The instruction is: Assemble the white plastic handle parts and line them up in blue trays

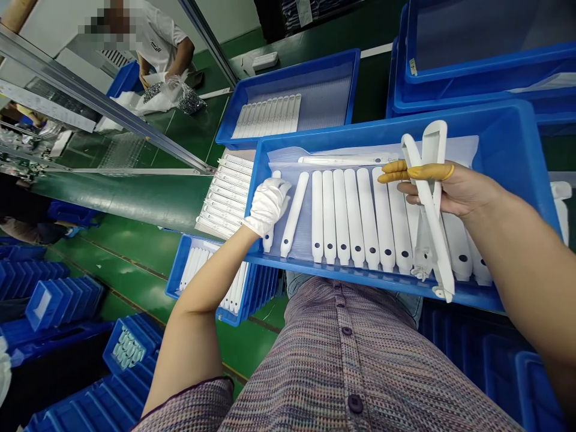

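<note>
Centrally, a blue plastic tray (382, 120) is seen in front of the person, lined with a clear plastic sheet (288, 157). A row of white plastic bars (355, 219) is laid side by side in it, each marked by a dark hole near one end. The left hand (267, 207), covered by a white cotton glove, is placed at the end of the leftmost bar (269, 243); whether its grip is closed cannot be told. Long white forked plastic parts (429, 204) are gripped by the right hand (454, 192), closed around them above the tray's right end, with tan rubber finger cots (425, 172) worn on its fingers.

Beyond the tray, a second blue tray (288, 90) is seen with white bars (265, 114) packed in a row. A stack of white bars (222, 195) is laid on the green tabletop (180, 129), just beside the first tray's left rim, and a third blue tray (180, 282) holding more bars is seen lower down. A clear bag of small dark parts (191, 102) is handled by a co-worker in a white T-shirt (157, 36). Stacked blue bins (63, 303) are stood on the green floor (135, 264).
</note>
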The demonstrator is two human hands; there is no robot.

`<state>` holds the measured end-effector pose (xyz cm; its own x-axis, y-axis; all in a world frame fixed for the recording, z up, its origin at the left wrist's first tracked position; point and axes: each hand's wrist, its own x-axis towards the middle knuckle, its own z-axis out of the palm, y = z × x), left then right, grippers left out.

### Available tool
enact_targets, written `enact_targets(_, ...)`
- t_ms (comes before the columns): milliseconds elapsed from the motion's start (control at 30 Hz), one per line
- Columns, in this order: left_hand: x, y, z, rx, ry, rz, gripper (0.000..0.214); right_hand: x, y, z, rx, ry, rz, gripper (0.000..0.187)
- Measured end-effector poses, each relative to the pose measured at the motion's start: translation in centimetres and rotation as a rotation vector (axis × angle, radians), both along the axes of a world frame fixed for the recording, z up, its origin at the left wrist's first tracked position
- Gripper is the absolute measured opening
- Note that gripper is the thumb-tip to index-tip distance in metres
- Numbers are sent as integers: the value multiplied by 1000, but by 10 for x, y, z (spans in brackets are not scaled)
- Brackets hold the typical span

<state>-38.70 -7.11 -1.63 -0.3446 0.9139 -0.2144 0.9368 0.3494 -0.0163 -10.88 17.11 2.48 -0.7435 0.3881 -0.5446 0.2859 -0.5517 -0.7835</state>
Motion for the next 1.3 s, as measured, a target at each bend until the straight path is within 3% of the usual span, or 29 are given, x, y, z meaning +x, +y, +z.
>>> enact_targets(67,5,6,-8,25,-16,-216,56,-1,-2,3,-46,-5,-37,17)
enact_targets(133,10,7,-17,-14,-43,-331,61,-1,-3,5,-58,-11,-56,17)
enact_targets(300,9,-8,-30,-75,22,-209,66,0,-2,3,-59,-12,-69,15)
enact_targets(600,-6,-31,-22,-120,50,-86,63,1,0,-5,-74,-7,-126,15)
enact_targets(700,-2,-25,-15,8,-33,-47,60,-5,-4,-2,-88,-26,-165,14)
enact_targets(767,11,-15,-9,215,-218,-21,55,-14,-11,2,-92,-34,-198,11)
enact_targets(833,34,-1,-4,393,-622,-3,52,-26,-23,5,-68,-26,-250,7)
enact_targets(933,82,24,-2,376,-1412,57,57,-50,-45,6,17,6,-309,9)
enact_targets(967,98,31,-3,329,-1581,81,59,-58,-51,5,61,27,-303,12)
enact_targets(1033,121,44,-5,297,-1723,146,57,-71,-61,1,184,58,-279,21)
enact_targets(1100,131,53,-9,353,-1738,235,55,-79,-66,-4,318,63,-272,35)
enact_targets(1200,125,58,-11,432,-1796,353,56,-78,-65,-11,406,90,-303,48)
enact_targets(1300,110,58,-8,435,-1919,417,52,-66,-68,-15,344,183,-258,45)
